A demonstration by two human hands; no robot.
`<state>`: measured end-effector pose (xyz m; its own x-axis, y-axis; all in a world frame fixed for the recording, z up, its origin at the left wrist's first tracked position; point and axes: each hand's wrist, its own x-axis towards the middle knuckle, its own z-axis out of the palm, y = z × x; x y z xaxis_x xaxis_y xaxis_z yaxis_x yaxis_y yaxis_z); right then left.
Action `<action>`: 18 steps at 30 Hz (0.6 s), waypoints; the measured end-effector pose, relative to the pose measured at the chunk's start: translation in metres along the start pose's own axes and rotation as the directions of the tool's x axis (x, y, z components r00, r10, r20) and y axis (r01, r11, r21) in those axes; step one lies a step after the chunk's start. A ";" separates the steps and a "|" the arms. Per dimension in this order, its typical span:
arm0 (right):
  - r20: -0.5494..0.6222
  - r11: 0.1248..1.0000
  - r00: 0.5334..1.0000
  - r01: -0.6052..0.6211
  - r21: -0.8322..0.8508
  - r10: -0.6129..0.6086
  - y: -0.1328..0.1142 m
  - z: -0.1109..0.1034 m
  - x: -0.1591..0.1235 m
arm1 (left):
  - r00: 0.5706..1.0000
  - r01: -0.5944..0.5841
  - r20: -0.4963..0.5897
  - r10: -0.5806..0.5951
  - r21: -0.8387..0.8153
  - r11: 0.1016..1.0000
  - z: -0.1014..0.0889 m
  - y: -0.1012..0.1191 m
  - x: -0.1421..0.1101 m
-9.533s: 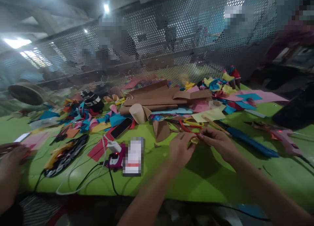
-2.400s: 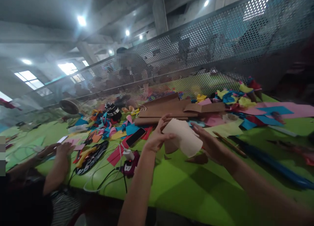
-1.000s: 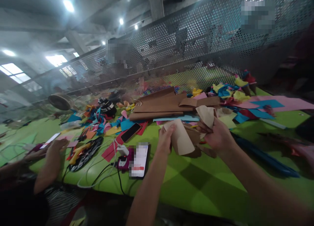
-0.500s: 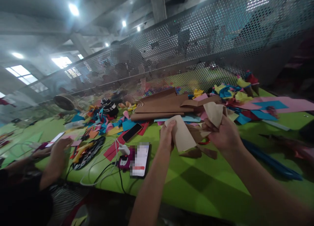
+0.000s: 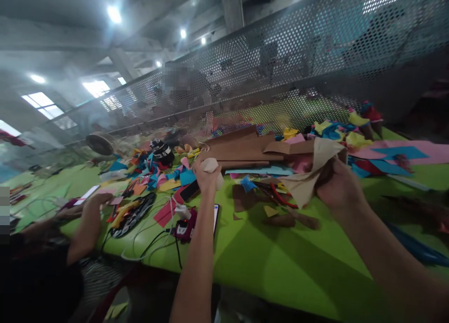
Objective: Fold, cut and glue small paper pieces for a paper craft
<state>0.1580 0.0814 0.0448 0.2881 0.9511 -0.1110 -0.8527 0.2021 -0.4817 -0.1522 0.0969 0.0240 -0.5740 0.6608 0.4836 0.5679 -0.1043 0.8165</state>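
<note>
My left hand (image 5: 206, 177) is closed round a small cream paper cone (image 5: 211, 166), held up over the green table (image 5: 280, 262) near a dark phone. My right hand (image 5: 339, 187) is closed on a bunch of tan paper pieces (image 5: 310, 173) that stick out to its left. Between the hands, brown paper scraps (image 5: 245, 199), a blue scrap (image 5: 248, 183) and red-handled scissors (image 5: 280, 199) lie on the table.
Brown card sheets (image 5: 242, 150) and piles of coloured paper (image 5: 333, 131) lie behind. A phone, charger and cables (image 5: 182, 224) sit by my left arm. Another person's hands (image 5: 93, 206) work at the left. A perforated metal screen (image 5: 280, 65) backs the table.
My hands have drawn apart: the left carried its cream paper piece leftward, the right moved right and up with the tan pieces. Scraps and scissors between them are now uncovered.
</note>
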 end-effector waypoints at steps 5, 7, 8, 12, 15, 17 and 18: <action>-0.029 0.993 0.995 -0.095 -0.072 0.093 0.006 -0.007 0.001 | 0.994 0.081 -0.086 -0.071 0.125 0.989 0.006 -0.011 -0.003; -0.035 0.988 0.993 -0.118 -0.095 0.115 0.006 -0.009 0.002 | 0.991 0.118 -0.084 -0.108 0.130 0.984 0.008 -0.009 -0.007; -0.036 0.986 0.992 -0.128 -0.105 0.124 0.007 -0.010 0.003 | 0.988 0.138 -0.085 -0.128 0.130 0.982 0.009 -0.007 -0.008; -0.018 0.978 0.989 -0.148 -0.149 0.147 0.008 -0.014 0.005 | 0.975 0.220 -0.070 -0.211 0.175 0.960 0.003 0.005 -0.012; 0.016 0.973 0.988 -0.145 -0.179 0.151 0.009 -0.014 0.005 | 0.990 0.133 -0.082 -0.117 0.219 0.967 -0.007 0.023 -0.019; 0.045 0.970 0.988 -0.136 -0.200 0.148 0.010 -0.014 0.003 | 0.994 -0.024 -0.101 0.043 0.180 0.983 -0.010 0.040 -0.032; 0.062 0.968 0.987 -0.130 -0.213 0.146 0.012 -0.013 0.001 | 0.990 -0.103 -0.089 0.113 0.117 0.988 -0.009 0.050 -0.041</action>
<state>0.1543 0.0820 0.0273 0.1329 0.9831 -0.1260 -0.7702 0.0224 -0.6374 -0.1057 0.0581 0.0477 -0.5560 0.5763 0.5989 0.6886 -0.0841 0.7202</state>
